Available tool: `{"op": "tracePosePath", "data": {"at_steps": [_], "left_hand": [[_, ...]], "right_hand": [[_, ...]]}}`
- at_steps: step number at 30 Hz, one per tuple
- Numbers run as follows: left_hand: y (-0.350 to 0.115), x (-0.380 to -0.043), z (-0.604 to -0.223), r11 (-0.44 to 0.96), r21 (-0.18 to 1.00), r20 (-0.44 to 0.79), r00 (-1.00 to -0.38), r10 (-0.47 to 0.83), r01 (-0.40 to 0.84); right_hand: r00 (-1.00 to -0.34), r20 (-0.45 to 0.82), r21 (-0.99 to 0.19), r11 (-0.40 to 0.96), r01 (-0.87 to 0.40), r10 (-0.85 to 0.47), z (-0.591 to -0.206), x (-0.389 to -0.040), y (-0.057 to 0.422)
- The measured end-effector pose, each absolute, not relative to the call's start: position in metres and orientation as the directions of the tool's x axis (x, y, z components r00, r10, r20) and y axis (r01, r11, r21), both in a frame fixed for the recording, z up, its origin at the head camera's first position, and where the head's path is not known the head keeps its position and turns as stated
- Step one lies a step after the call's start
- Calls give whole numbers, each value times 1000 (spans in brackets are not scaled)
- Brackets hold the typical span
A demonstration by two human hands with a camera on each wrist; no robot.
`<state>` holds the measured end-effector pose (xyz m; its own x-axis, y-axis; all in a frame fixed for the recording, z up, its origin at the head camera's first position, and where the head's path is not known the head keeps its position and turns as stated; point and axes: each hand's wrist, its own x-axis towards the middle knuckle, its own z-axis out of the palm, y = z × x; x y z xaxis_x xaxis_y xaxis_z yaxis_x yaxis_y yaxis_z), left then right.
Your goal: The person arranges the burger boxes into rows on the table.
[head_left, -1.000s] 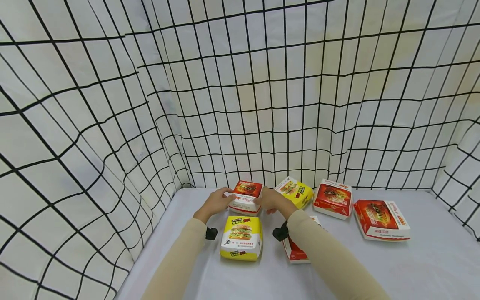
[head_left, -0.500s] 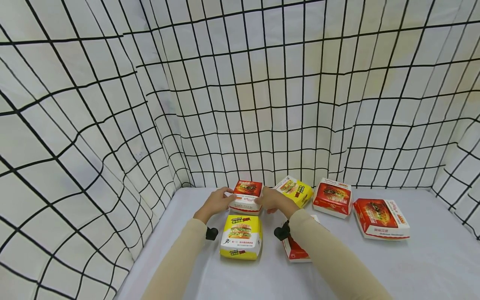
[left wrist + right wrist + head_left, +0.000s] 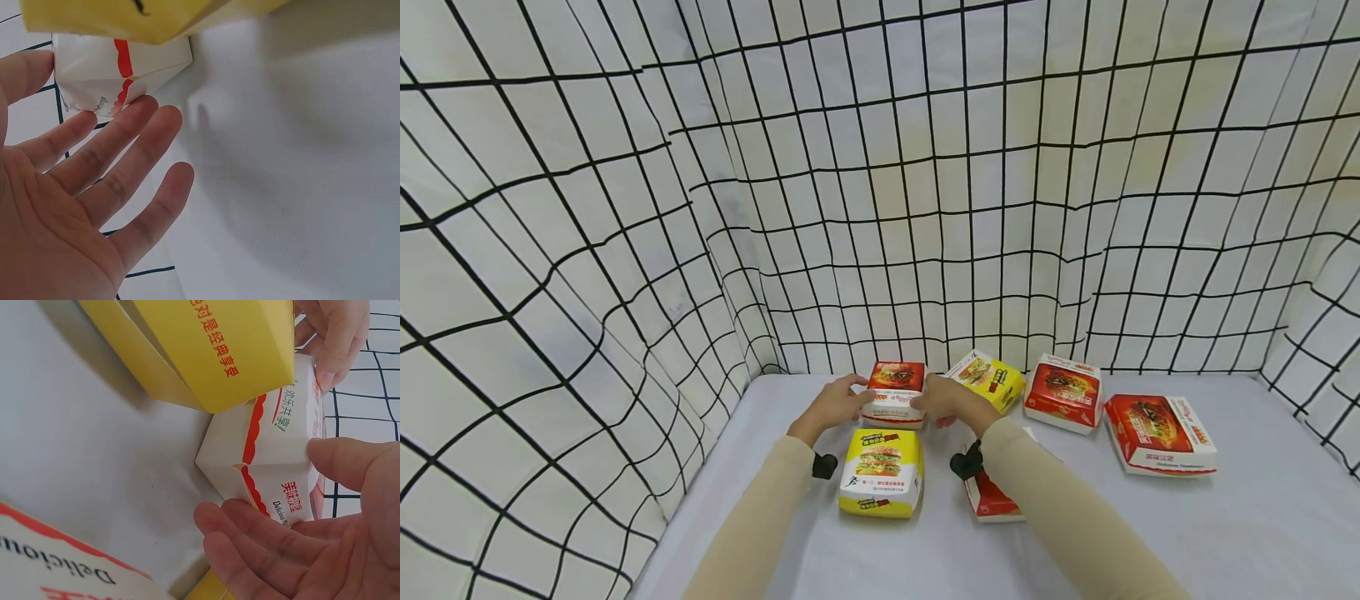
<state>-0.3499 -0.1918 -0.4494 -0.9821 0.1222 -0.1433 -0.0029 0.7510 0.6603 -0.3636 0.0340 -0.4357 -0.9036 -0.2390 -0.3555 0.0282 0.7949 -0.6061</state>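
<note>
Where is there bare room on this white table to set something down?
Free: the near white tabletop between the beige fabric sleeves, in front of the yellow-white cardboard box; also right of those sleeves, in front of the rightmost red-white cardboard box. Crowded: the back, where fingers hold another red-white cardboard box.

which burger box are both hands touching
The red-and-white box farthest left in the back row, just beyond the front yellow box: the left hand touches one side, the right hand the other. No other box has both.
</note>
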Motion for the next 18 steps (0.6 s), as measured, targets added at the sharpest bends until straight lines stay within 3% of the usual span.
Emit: {"op": "tracePosePath", "data": {"at_steps": [18], "left_hand": [[-190,-348,-448,762,647,-142,-980,141,16]], "right_hand": [[-895,-382,-618,783,63,-230,-431,-359,38]]}}
